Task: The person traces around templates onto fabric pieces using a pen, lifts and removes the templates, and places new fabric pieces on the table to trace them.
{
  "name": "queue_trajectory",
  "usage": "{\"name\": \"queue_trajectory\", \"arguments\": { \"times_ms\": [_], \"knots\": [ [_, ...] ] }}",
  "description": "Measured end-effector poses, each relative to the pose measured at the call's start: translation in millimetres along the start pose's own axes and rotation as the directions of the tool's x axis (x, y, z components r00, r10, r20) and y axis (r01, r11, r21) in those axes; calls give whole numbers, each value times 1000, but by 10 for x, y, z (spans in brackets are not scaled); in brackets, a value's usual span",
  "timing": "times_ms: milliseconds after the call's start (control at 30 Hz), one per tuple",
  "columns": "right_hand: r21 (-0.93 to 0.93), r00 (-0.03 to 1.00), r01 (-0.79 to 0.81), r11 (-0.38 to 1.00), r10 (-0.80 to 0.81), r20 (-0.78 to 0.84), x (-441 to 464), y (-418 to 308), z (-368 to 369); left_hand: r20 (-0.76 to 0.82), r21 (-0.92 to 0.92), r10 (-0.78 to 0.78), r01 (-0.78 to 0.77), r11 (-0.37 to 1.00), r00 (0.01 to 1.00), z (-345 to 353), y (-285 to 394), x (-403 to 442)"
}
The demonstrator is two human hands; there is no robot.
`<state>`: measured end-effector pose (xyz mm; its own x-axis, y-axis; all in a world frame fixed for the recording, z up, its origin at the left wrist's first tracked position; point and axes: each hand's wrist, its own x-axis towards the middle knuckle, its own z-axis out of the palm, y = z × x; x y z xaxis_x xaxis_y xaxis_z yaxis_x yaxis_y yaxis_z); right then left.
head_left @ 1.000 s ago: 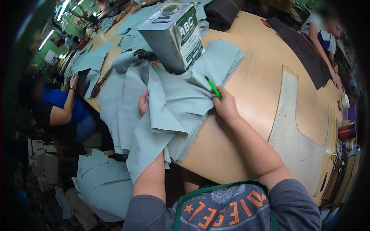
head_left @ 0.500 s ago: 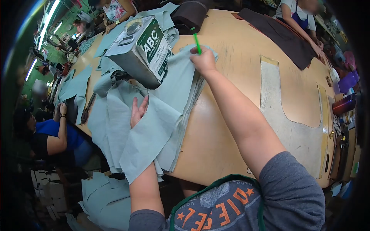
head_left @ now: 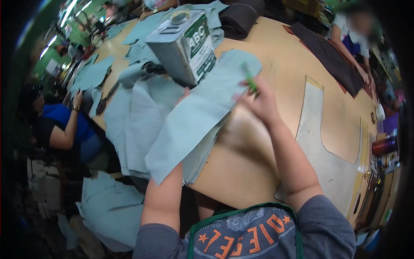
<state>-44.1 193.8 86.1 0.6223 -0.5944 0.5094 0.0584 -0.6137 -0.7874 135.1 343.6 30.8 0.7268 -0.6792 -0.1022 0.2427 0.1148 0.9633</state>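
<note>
A pale blue-green fabric piece (head_left: 185, 123) lies slanted over my left forearm and most of my left hand (head_left: 183, 94); only blurred fingertips show at its upper edge, so their grip is hidden. Beneath it is a stack of similar sheets (head_left: 205, 157). My right hand (head_left: 264, 100), smeared by motion, is raised beside the far end of the piece with a slim green pen-like stick (head_left: 249, 77) in its fingers. Just beyond my left hand, a metal ABC can (head_left: 179, 47) stands on the fabric.
A pale pattern template (head_left: 310, 116) lies on the wooden table (head_left: 267, 52) at right. Dark material (head_left: 330, 58) and a dark roll (head_left: 241, 17) sit farther back. More fabric (head_left: 110, 211) hangs low at left. Co-workers are at the left and far right.
My right hand has lifted off the fabric's far corner and drawn back to the right with the green stick. The top piece has straightened and covers more of my left hand.
</note>
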Motion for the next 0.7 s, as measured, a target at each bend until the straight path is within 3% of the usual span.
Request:
{"name": "queue_trajectory", "arguments": {
  "times_ms": [33,67,100,133,167,233,267,300,367,433,500,567,600,633,667,700],
  "knots": [
    [50,965,244,969,-247,82,-122,-237,105,6,99,21,-21,995,1000,116,80,-28],
    [121,866,465,877,-479,145,-246,-417,202,18,219,47,-49,974,999,235,162,-54],
    [69,786,556,828,-551,280,-363,-517,241,36,357,77,-85,930,996,372,249,-72],
    [60,733,626,777,-613,293,-447,-559,307,63,540,96,-115,834,993,515,341,-54],
    [106,711,661,742,-666,228,-470,-653,351,89,716,87,-125,687,992,670,427,-29],
    [118,704,658,743,-664,254,-535,-766,283,136,935,-43,-114,336,990,996,516,134],
    [129,712,652,747,-662,236,-568,-833,243,170,965,-120,-140,221,978,1148,543,262],
    [148,717,646,749,-662,219,-606,-885,208,283,953,-107,-267,142,953,1235,411,514],
    [185,771,590,786,-617,161,-713,-831,123,537,774,8,-496,394,843,1317,161,696],
    [163,857,487,858,-506,101,-764,-809,3,605,651,91,-557,516,791,1326,176,509],
    [112,914,372,921,-385,125,-781,-719,-195,653,554,358,-743,376,668,1052,133,207],
    [165,988,101,981,-118,99,-838,-645,-277,499,332,310,-509,794,809,436,609,-503],
    [99,989,-5,995,-9,145,-832,-631,-289,258,229,394,-452,862,882,36,517,-694],
    [0,967,57,998,-56,249,-816,-696,-235,-70,-12,507,-509,861,859,-342,557,-950],
    [-88,929,132,987,-92,359,-756,-790,-141,-446,161,455,-431,888,770,-733,649,-1240],
    [-162,874,220,962,-121,470,-707,-861,-9,-723,207,408,-389,898,557,-1167,559,-1445]
  ]
}}
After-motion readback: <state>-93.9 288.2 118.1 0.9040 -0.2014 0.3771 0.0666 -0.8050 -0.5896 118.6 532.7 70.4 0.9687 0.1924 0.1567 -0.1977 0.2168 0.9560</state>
